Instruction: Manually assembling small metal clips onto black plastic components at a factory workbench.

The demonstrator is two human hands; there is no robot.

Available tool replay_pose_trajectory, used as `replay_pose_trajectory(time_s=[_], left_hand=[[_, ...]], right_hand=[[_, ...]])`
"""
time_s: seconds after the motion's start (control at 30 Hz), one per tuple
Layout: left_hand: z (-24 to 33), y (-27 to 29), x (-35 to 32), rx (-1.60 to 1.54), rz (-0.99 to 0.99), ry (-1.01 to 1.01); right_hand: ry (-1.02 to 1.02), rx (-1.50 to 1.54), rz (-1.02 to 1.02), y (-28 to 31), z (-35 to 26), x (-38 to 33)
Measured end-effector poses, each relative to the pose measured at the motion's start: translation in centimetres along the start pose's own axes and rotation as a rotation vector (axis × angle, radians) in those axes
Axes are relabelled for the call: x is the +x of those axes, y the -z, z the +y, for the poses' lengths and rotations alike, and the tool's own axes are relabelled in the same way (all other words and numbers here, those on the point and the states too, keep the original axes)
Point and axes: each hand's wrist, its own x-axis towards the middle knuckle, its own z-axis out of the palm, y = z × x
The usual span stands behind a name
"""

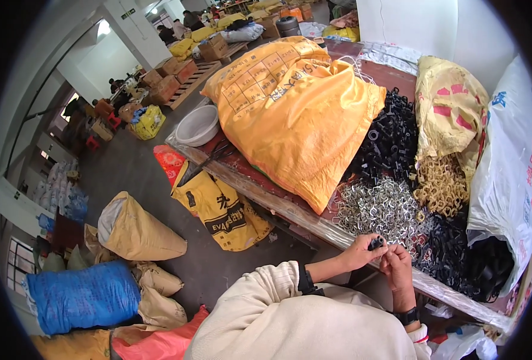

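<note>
My left hand (357,254) is closed around a small black tube-shaped piece (374,243), held just above the table's near edge. Beside it, nearly touching, my right hand (398,271) has its fingers pinched together; whatever lies between them is too small to make out. Just beyond my hands a heap of silver metal rings and hooks (374,207) covers the tabletop. Gold-coloured metal pieces (441,185) spill from a pale yellow sack (449,108). Black plastic parts form one pile (389,138) behind the silver heap and another pile (443,249) to its right.
A large orange woven sack (296,114) lies across the table (266,191). Near its left edge are a white bowl (197,127) and scissors (221,150). A white plastic sack (509,162) stands right. Floor sacks include a brown one (143,228) and a blue one (83,295).
</note>
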Motion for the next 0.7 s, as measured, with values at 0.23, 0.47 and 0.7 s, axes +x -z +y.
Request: replay_pose_trajectory(time_s=[0.23, 0.47, 0.7], left_hand=[[0.8, -0.5, 1.2, -0.202, 0.09, 0.321], [-0.6, 1.7, 2.1, -0.759, -0.022, 0.432], [-1.2, 0.9, 1.3, -0.635, -0.019, 0.437]], right_hand=[[0.221, -0.671, 0.253, 1.9, -0.4, 1.3], [0.312, -0.569, 0.234, 2.8, -1.1, 3.1], [0.297, -0.645, 0.249, 3.5, -0.5, 2.0]])
